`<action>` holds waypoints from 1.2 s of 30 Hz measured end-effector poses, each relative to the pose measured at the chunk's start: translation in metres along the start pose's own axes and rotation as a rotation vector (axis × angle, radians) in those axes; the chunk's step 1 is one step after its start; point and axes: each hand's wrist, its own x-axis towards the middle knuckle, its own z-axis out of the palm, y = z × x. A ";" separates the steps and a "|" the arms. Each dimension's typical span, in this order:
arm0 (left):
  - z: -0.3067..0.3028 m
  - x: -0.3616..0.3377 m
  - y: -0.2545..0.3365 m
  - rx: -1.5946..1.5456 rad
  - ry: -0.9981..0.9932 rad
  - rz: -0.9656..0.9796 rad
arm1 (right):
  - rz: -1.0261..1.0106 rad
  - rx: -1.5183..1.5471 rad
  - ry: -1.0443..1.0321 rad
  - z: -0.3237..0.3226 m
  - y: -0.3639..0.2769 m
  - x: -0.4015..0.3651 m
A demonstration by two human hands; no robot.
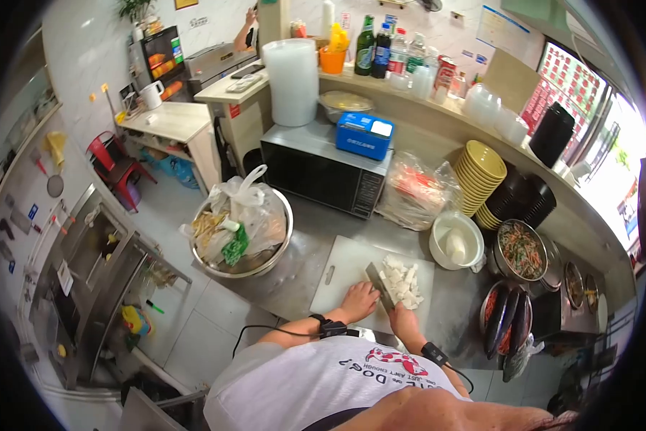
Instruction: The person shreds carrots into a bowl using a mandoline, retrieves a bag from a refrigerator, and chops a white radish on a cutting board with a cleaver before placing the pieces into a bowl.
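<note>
A white cutting board (pixel 344 258) lies on the steel counter in front of me. My right hand (pixel 407 325) is closed round the handle of a cleaver (pixel 381 286), its blade slanting up and left across the board. Against the right side of the blade is a heap of chopped white food pieces (pixel 405 284), whose kind I cannot make out. My left hand (pixel 359 302) rests on the board just left of the blade, fingers bent and together; anything under them is hidden.
Behind the board stand a white tub (pixel 456 241), a bagged bundle (pixel 417 190) and a microwave (pixel 315 172). At left is a steel bowl (pixel 288 237) holding plastic bags. To the right are a bowl of shredded vegetables (pixel 522 249) and several eggplants (pixel 506 320).
</note>
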 end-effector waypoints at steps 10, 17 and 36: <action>0.021 0.014 -0.017 -0.036 0.069 -0.086 | 0.008 -0.050 -0.002 0.004 -0.003 0.001; -0.013 0.078 -0.012 -0.422 0.420 -0.284 | -0.016 -0.088 0.025 0.009 0.000 0.003; 0.017 0.124 0.027 -0.056 0.101 0.048 | -0.120 -0.073 0.059 0.011 0.007 0.008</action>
